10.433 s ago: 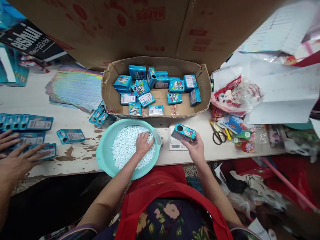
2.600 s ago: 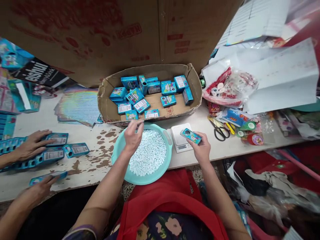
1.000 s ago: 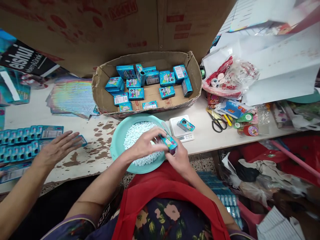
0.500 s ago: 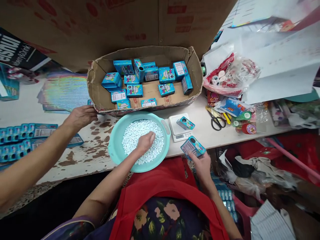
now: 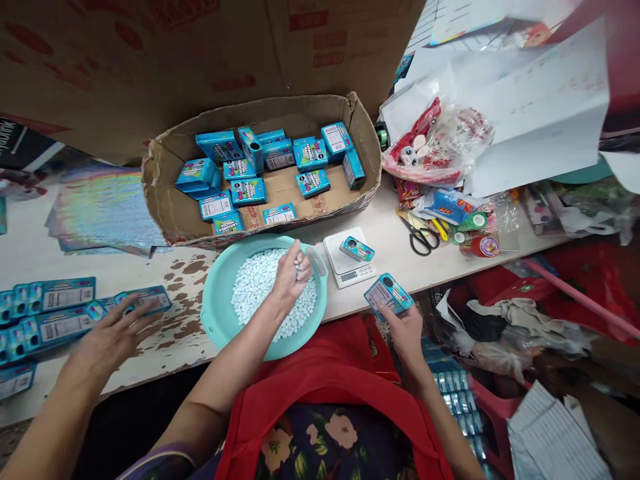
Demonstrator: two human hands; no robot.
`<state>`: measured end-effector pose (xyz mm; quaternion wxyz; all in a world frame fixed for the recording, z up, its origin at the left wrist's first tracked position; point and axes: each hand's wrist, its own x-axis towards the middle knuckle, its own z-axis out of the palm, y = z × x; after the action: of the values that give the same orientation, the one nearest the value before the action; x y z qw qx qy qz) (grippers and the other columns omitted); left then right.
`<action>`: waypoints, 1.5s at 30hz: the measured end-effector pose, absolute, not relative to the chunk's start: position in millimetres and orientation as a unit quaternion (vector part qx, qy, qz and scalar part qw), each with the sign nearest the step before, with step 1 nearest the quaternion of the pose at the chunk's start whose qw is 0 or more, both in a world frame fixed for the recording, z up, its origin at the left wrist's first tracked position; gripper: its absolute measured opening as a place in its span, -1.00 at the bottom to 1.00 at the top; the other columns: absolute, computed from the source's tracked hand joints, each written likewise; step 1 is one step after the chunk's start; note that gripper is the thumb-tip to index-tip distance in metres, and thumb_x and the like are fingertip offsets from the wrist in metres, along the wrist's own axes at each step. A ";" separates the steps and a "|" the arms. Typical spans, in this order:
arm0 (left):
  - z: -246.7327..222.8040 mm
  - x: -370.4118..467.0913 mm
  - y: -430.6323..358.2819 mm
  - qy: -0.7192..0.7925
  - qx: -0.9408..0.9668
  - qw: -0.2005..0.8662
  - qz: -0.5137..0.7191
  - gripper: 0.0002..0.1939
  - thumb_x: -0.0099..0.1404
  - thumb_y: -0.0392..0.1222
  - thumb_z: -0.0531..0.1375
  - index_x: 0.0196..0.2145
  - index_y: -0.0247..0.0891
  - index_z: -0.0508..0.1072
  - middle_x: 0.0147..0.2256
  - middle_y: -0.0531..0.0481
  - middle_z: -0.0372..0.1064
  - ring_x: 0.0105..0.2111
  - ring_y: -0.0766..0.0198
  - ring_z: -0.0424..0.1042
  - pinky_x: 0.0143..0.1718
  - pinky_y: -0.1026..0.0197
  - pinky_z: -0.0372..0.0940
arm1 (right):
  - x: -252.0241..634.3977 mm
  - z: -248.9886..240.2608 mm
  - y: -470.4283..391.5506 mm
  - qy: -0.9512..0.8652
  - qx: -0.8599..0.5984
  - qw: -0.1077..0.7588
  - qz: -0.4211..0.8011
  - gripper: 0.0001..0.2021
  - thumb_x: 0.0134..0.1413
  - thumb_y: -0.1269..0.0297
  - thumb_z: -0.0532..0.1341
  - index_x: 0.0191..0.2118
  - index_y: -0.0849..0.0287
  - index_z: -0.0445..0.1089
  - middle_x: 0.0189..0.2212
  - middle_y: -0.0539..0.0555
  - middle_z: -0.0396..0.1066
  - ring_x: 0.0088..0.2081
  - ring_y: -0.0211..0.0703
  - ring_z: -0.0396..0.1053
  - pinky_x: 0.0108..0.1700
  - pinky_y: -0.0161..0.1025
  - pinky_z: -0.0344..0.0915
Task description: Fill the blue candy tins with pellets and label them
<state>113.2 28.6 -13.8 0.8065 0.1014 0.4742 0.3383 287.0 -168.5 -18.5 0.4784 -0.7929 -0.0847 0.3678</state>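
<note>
My left hand [image 5: 293, 272] is closed around several small white candies above the mint-green basin [image 5: 215, 293]. More white candies [image 5: 257, 280] fill the basin below it. My right hand [image 5: 403, 327] grips a blue candy box [image 5: 389, 293] at its lower edge, just past the table's front edge. Between the two hands, a white kitchen scale [image 5: 345, 270] bears another blue candy box [image 5: 357, 249], which lies on its side.
Behind the basin stands a cut-down cardboard box [image 5: 330, 210] with several blue boxes inside. A co-worker's hand [image 5: 117, 333] reaches over blue boxes [image 5: 65, 323] at left. Black scissors [image 5: 423, 240], tape rolls and plastic bags lie at right.
My left hand has risen from the candies with some in its grasp. My right hand keeps the box. The co-worker's hand has moved from the cardboard box toward the blue boxes. The view has shifted slightly.
</note>
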 end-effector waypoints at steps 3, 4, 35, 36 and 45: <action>-1.4 171.2 41.1 0.428 0.153 0.801 0.390 -0.47 0.07 0.11 0.35 -0.63 -0.25 0.13 -0.76 0.20 0.02 -0.81 0.54 -0.05 -0.80 0.42 -0.21 | 293.9 -25.3 -174.4 -0.078 -0.799 0.478 0.357 -0.53 -0.29 0.10 0.45 -0.22 0.23 0.43 -0.31 0.12 0.55 -0.29 -0.04 0.48 -0.13 -0.06 0.39; -1.8 188.8 45.1 0.424 0.168 0.791 0.409 -0.47 0.05 0.13 0.35 -0.63 -0.25 0.15 -0.75 0.19 0.04 -0.80 0.54 -0.04 -0.79 0.42 -0.21 | 296.3 -27.3 -176.4 -0.077 -0.801 0.479 0.351 -0.54 -0.29 0.10 0.45 -0.22 0.23 0.43 -0.32 0.11 0.55 -0.29 -0.05 0.48 -0.14 -0.07 0.39; -8.8 223.6 57.8 0.466 0.216 0.729 0.453 -0.48 0.15 0.17 0.27 -0.59 -0.25 0.13 -0.69 0.21 -0.04 -0.75 0.54 -0.05 -0.74 0.38 -0.19 | 320.9 -45.9 -191.6 -0.032 -0.804 0.504 0.315 -0.54 -0.27 0.13 0.45 -0.20 0.23 0.42 -0.30 0.11 0.54 -0.28 -0.05 0.48 -0.14 -0.07 0.40; -3.3 214.9 58.6 0.461 0.206 0.745 0.436 -0.50 0.15 0.16 0.28 -0.57 -0.25 0.15 -0.68 0.20 -0.02 -0.75 0.54 -0.04 -0.74 0.39 -0.18 | 320.6 -45.8 -191.6 -0.036 -0.804 0.505 0.312 -0.54 -0.27 0.14 0.45 -0.19 0.23 0.43 -0.31 0.10 0.54 -0.29 -0.06 0.47 -0.14 -0.08 0.40; -1.1 110.9 36.9 0.528 0.170 0.763 0.332 -0.57 0.13 0.08 0.31 -0.55 -0.31 0.28 -0.62 0.11 0.13 -0.69 0.51 0.14 -0.74 0.45 -0.08 | 313.0 -48.9 -188.4 -0.049 -0.807 0.501 0.307 -0.53 -0.30 0.12 0.45 -0.22 0.24 0.43 -0.33 0.12 0.54 -0.30 -0.05 0.47 -0.14 -0.05 0.41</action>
<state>110.9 36.9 -1.1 0.7630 0.1701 0.5280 0.3319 313.0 -188.4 -48.9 0.5015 -0.8075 -0.0489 0.3068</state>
